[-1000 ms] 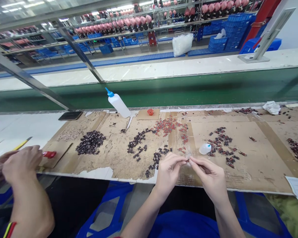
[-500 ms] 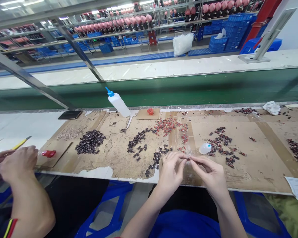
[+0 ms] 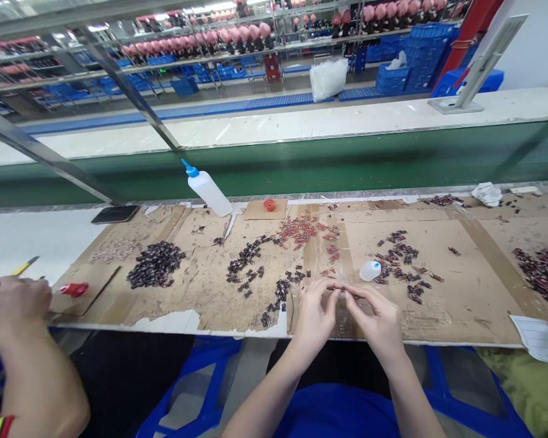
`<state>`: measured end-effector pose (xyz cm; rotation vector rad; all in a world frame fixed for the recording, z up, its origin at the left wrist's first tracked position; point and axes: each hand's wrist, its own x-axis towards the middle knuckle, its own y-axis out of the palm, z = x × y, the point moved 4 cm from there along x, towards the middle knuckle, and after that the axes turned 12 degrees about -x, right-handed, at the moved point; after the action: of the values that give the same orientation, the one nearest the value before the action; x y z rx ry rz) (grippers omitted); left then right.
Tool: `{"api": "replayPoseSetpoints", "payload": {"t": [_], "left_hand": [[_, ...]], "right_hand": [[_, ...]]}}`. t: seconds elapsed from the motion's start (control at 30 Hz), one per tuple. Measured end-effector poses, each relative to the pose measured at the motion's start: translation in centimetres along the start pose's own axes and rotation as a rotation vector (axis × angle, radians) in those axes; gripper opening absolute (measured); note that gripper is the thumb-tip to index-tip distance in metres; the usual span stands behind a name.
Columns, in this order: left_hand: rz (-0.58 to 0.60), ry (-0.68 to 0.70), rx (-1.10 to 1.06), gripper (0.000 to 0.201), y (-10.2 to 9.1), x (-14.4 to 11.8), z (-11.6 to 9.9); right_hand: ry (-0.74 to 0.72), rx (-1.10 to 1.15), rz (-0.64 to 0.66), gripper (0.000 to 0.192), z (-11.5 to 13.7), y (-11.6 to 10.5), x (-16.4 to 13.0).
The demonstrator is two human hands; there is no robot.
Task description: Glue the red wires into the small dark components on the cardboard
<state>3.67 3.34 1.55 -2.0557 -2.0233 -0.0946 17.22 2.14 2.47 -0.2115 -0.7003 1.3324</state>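
Note:
My left hand [image 3: 317, 307] and my right hand [image 3: 375, 311] meet fingertip to fingertip over the cardboard [image 3: 456, 292] near the table's front edge. Both are closed in a pinch around a small dark piece, mostly hidden by the fingers. Just beyond the right hand lies a small white bottle [image 3: 369, 271] with a blue tip. Red and dark small parts [image 3: 299, 230] are scattered past the left hand, and black small parts [image 3: 281, 292] lie to its left. More dark and red parts [image 3: 399, 255] spread to the right of the small bottle.
A tall white bottle [image 3: 212, 193] with a blue nozzle leans at the back. At left are a heap of black parts [image 3: 155, 264], a red cap-like item [image 3: 74, 289] and a co-worker's hand [image 3: 18, 307]. A metal post [image 3: 132, 91] slants over the table.
The view has shifted slightly, so the table items appear further left. My hands keep the same fingertip pinch. The co-worker's hands have moved a little toward the left edge.

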Motion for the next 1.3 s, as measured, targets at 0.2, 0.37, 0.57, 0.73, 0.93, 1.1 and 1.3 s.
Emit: {"api": "replayPoseSetpoints", "payload": {"t": [0.2,0.37,0.57,0.73,0.93,1.1,1.3], "left_hand": [[-0.017,-0.101,-0.146,0.009,0.3,0.2,1.3],[0.055,-0.082,0.009,0.004,-0.1,0.3,0.8],[0.014,-0.075,0.210,0.026,-3.5,1.0,1.8],[-0.144,-0.069,0.392,0.019,-6.8,1.8,3.6],[-0.090,-0.032,0.476,0.014,-5.3,3.5,4.0],[-0.046,-0.009,0.492,0.018,-4.4,4.1,4.4],[0.004,-0.034,0.469,0.021,-4.5,4.1,4.7]], "right_hand": [[0.235,0.194,0.033,0.026,-1.7,-0.2,-0.5],[0.400,0.261,0.018,0.037,-2.1,-0.7,-1.2],[0.421,0.122,-0.196,0.029,-5.1,-4.3,-2.1],[0.447,-0.159,-0.443,0.036,-8.3,-8.2,-2.4],[0.125,-0.584,-0.407,0.042,-6.4,-6.0,-0.1],[0.082,-0.633,-0.450,0.034,-7.2,-6.1,0.8],[0.045,-0.637,-0.459,0.035,-7.3,-7.1,0.3]]}}
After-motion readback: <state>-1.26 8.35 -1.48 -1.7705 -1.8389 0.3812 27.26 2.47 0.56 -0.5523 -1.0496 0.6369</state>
